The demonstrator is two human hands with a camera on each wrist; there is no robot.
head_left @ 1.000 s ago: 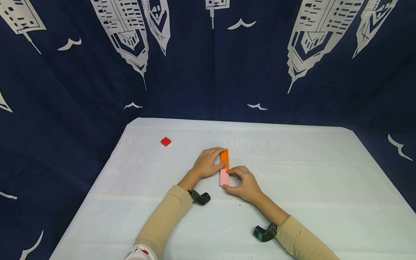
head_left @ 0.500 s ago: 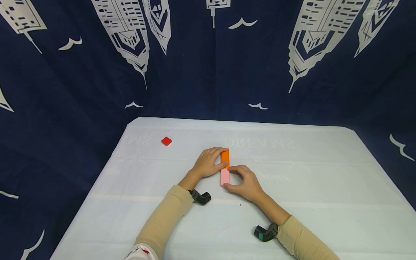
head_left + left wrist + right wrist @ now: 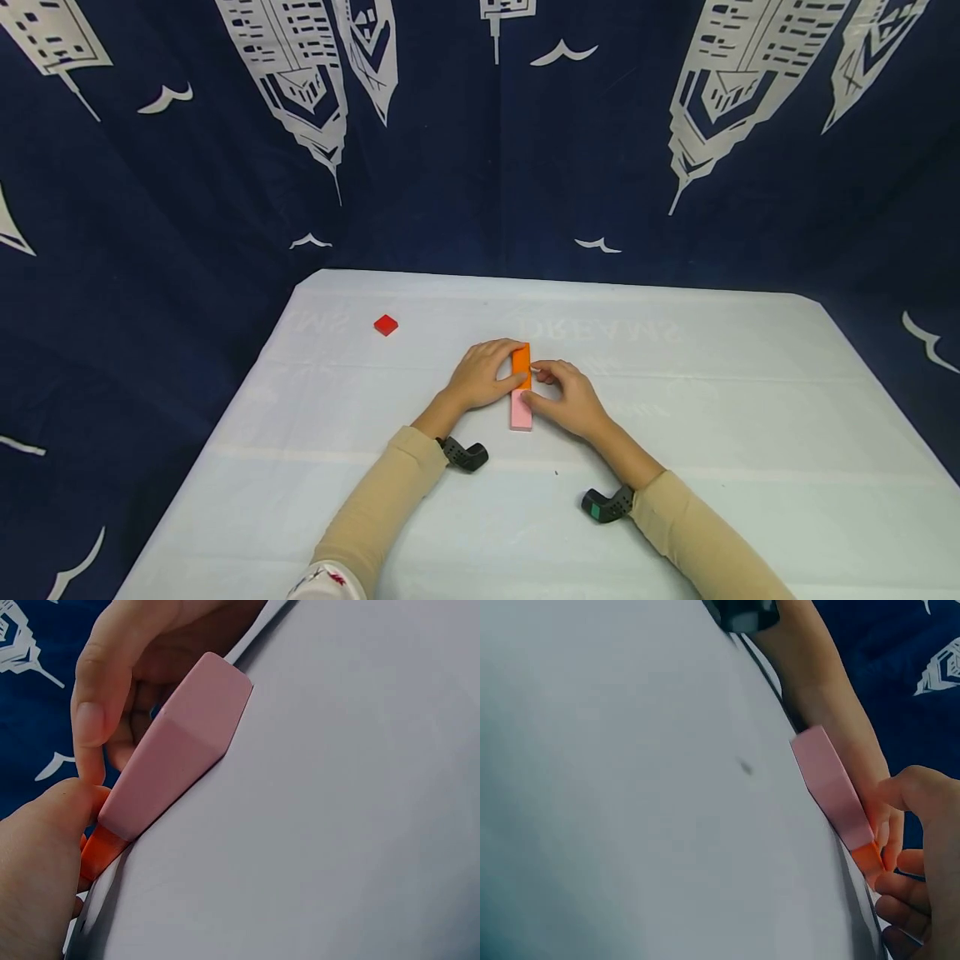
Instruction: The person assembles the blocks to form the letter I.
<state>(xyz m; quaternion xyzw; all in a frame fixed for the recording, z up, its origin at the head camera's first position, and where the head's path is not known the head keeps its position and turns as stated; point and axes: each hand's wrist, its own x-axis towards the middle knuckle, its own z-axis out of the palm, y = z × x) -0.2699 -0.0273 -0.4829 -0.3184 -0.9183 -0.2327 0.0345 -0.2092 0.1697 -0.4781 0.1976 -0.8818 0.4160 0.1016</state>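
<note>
An orange block (image 3: 522, 360) and a pink block (image 3: 521, 415) lie end to end in a line on the table, the orange one farther away. My left hand (image 3: 477, 377) grips the orange block from the left, thumb near the joint and fingers at its far end. To the right, my right hand (image 3: 572, 406) hovers with loosely bent fingers and holds neither block. Its fingertips are close beside the orange block, and its thumb overlaps the top of the pink one in the head view. The pink block's long side (image 3: 161, 772) shows in the left wrist view.
A red block (image 3: 386, 325) lies apart at the back left of the white-covered table (image 3: 712, 417). Black devices sit on the left wrist (image 3: 466, 456) and right wrist (image 3: 608, 505). A dark blue patterned curtain (image 3: 465, 200) hangs behind.
My right hand has let go of the pink block and moved away from me, up alongside the orange block. The left hand keeps its grip, and the blocks look unmoved.
</note>
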